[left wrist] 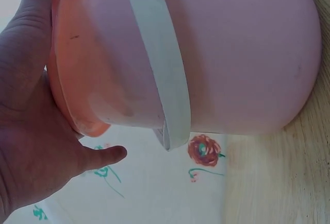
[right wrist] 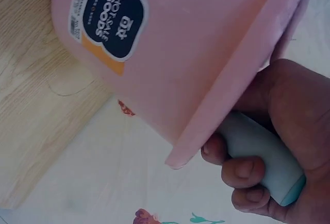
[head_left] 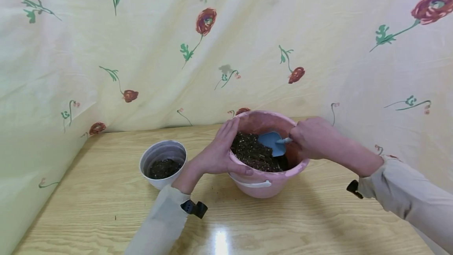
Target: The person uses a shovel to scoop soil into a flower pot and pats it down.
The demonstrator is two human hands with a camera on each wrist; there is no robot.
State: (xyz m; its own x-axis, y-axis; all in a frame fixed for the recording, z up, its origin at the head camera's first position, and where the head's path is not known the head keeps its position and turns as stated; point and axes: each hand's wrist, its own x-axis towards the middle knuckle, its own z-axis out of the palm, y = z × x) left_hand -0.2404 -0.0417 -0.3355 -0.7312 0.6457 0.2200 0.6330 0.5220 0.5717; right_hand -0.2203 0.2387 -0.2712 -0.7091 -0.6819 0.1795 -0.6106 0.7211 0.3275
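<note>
A pink bucket (head_left: 260, 188) with dark potting soil (head_left: 253, 152) inside stands on the table in the head view. My left hand (head_left: 223, 148) rests against the left side of its rim, fingers straight and spread, thumb along the front. In the left wrist view that hand (left wrist: 36, 131) lies against the rim, above the white carrying handle (left wrist: 165, 64). With my right hand (head_left: 313, 139) I grip a small trowel, its blue blade (head_left: 273, 142) in the soil. Curled fingers wrap the trowel's grey-blue grip (right wrist: 263, 154) beside the rim in the right wrist view.
Left of the bucket stands a white pot (head_left: 162, 182) with some soil at its bottom. The wooden table (head_left: 95, 192) meets a flower-patterned cloth (head_left: 159, 62) at the back and left. A few dark specks lie on the tabletop. A label (right wrist: 113, 20) is on the bucket's side.
</note>
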